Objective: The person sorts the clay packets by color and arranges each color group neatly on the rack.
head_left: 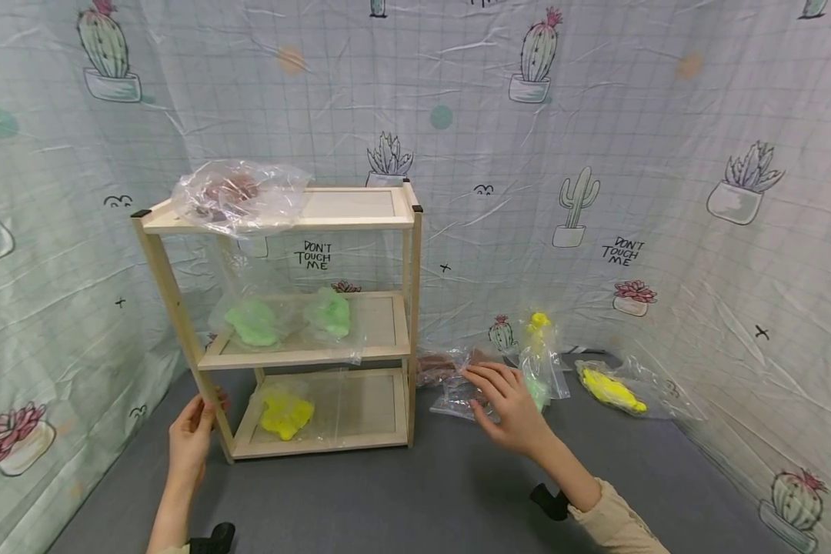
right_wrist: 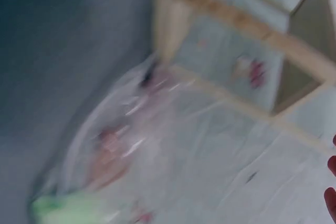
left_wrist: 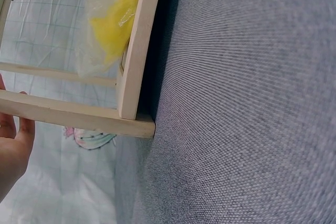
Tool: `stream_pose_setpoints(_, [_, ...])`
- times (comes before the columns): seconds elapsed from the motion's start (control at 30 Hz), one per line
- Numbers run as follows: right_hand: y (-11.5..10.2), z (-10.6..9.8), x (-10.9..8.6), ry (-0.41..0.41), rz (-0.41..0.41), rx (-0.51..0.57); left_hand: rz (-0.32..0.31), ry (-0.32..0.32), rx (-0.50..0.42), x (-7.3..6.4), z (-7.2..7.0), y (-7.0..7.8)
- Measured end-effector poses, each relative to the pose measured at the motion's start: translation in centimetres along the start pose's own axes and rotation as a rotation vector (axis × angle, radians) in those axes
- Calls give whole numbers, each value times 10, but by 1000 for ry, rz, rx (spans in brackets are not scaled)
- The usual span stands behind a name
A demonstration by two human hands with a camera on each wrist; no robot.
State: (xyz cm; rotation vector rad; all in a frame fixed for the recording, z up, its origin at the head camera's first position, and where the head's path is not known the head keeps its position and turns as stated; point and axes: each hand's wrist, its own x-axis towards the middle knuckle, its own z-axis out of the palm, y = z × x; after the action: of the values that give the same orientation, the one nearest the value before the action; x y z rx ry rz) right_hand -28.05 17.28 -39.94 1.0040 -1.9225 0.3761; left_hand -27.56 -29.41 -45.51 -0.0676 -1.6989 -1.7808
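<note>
My left hand (head_left: 190, 438) holds the left front post (head_left: 175, 308) of a wooden three-tier shelf rack, low down; in the left wrist view its fingers (left_wrist: 25, 129) bend around the post. My right hand (head_left: 508, 408) hovers with fingers spread, in front of clear bags with brown contents (head_left: 439, 368) right of the rack. On the top tier lies a clear bag with something reddish-brown (head_left: 228, 192). Bags with light green lumps (head_left: 252, 323) sit on the middle tier. A bagged yellow lump (head_left: 286, 414) rests on the bottom tier. The right wrist view is blurred.
Behind the right hand, a clear bag with a yellow piece (head_left: 538, 323) leans on the cactus-print curtain (head_left: 457, 154), light green (head_left: 537, 391) below it. Farther right lies a bagged yellow piece (head_left: 612, 391). The grey tabletop (head_left: 360, 508) extends in front of the rack.
</note>
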Motion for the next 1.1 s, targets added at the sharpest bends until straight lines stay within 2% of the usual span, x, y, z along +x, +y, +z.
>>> stream_pose_setpoints(0.33, [67, -26, -73, -15, 189, -150, -42, 0, 50, 0, 0, 2])
stream_pose_setpoints(0.5, [105, -37, -104, -21, 282, -244, -38, -4, 23, 0, 1, 3])
stream_pose_setpoints(0.67, [134, -50, -131, -98, 416, -321, 2, -19, 18, -1, 1, 3])
stream_pose_setpoints(0.8, [150, -61, -146, -160, 506, -360, 5, -21, 30, -1, 2, 5])
stream_pose_setpoints(0.97, [163, -69, -158, -306, 659, -408, -12, -11, 41, -1, 2, 5])
stream_pose_setpoints(1.1, [171, -72, -168, -411, 759, -382, -15, -5, 26, 0, 2, 4])
